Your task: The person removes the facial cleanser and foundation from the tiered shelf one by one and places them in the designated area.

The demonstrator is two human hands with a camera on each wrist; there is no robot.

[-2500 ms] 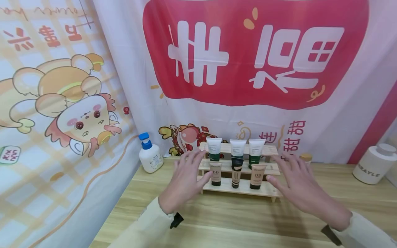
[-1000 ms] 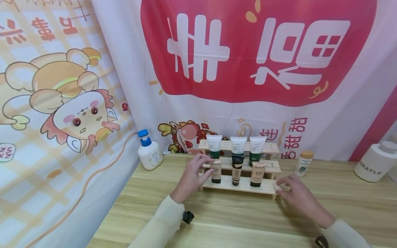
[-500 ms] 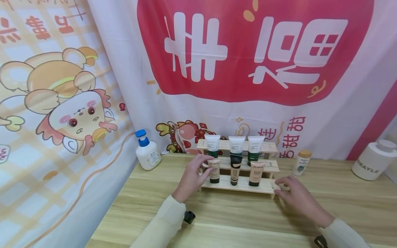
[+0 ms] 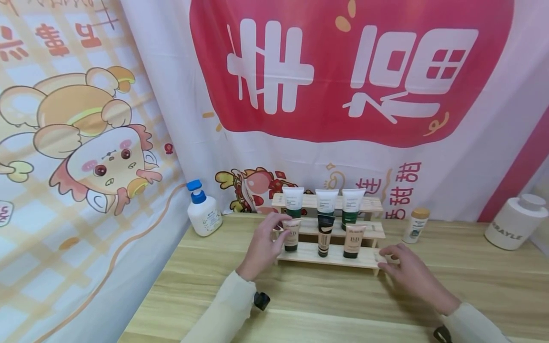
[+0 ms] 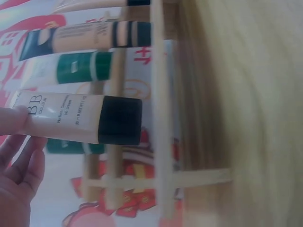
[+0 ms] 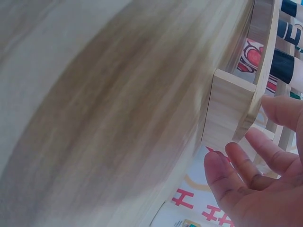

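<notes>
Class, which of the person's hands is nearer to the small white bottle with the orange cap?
Right. The right hand is at the rack's right end, in front of the bottle. The left hand is across the rack, pinching the leftmost BB tube.

Printed cloths (image 4: 180, 95) hung beside a wooden table (image 4: 343, 300).
The white back cloth (image 4: 300, 157) bore a red panel (image 4: 330, 95) with sideways white characters (image 4: 272, 62); the orange-checked left cloth (image 4: 38, 214) showed a cartoon animal (image 4: 81, 109), and light glossed the wood grain.
</notes>
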